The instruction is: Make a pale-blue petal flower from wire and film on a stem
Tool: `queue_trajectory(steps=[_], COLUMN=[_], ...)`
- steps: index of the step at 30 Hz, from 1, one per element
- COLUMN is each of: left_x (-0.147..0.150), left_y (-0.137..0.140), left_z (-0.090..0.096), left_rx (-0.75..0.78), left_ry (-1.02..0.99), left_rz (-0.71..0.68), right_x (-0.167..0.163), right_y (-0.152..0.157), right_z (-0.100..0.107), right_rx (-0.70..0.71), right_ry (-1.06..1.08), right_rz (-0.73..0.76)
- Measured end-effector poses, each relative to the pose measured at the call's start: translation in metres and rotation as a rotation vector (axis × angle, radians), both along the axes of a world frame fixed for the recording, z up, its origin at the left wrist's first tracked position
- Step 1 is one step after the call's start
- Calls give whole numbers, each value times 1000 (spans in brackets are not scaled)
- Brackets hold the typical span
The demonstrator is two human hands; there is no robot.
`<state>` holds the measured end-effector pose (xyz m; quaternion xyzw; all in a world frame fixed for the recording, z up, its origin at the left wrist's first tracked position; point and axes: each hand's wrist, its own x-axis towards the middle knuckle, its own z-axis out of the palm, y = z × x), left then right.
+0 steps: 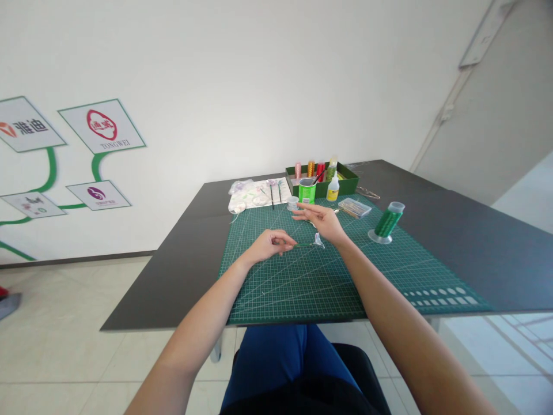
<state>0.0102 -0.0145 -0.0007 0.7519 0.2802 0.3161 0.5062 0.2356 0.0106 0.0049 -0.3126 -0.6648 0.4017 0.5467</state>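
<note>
My left hand (273,244) is closed in a pinch on a thin green stem (303,245) just above the cutting mat (294,288). At the stem's right end is a small flower-like piece (318,240), whitish with a hint of violet. My right hand (322,220) hovers beyond the stem, its fingers stretched out to the left and slightly apart, with nothing visible in them. Close to those fingertips stands a small clear round container (292,203). A pale item lies partly hidden beneath my right hand.
Behind my hands stand a green can (307,193), a glue bottle (333,189) and a green box (351,183) holding thread spools. To the right are a clear case (355,208) and a green thread spool (388,222). A white sheet (253,203) with flower pieces lies back left.
</note>
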Motion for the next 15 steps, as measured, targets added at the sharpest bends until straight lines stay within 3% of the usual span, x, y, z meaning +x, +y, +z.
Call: queue_trajectory(steps=[15], left_x=[-2], left_y=[-5], left_z=[9], left_rx=[-56], left_ry=[-80], left_rz=[12], right_x=[9], right_y=[13], right_z=[-15], right_rx=[-74], right_ry=[15], right_rz=[-76])
